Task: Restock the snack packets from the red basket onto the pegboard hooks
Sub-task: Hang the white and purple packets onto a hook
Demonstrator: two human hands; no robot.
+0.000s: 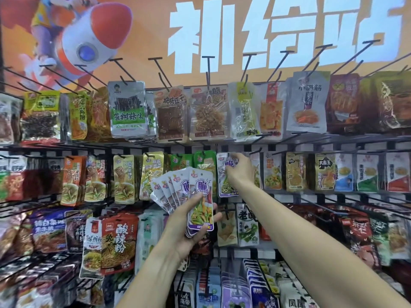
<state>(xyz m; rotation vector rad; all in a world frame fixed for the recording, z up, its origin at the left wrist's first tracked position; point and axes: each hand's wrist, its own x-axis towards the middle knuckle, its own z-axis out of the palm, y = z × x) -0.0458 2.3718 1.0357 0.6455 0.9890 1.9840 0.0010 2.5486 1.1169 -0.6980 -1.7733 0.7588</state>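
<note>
Two hands, six purple packets

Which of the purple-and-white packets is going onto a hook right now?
The single packet pinched by the right hand, held up at the middle row beside the green packets. The others sit fanned in the left hand, lower down and off the hooks.

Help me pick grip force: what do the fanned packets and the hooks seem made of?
Fanned packets: thin glossy plastic film, probably; they shine and crinkle in the left hand. Hooks: thin black metal wire, likely painted; straight, slender, with crossbar tips.
</note>
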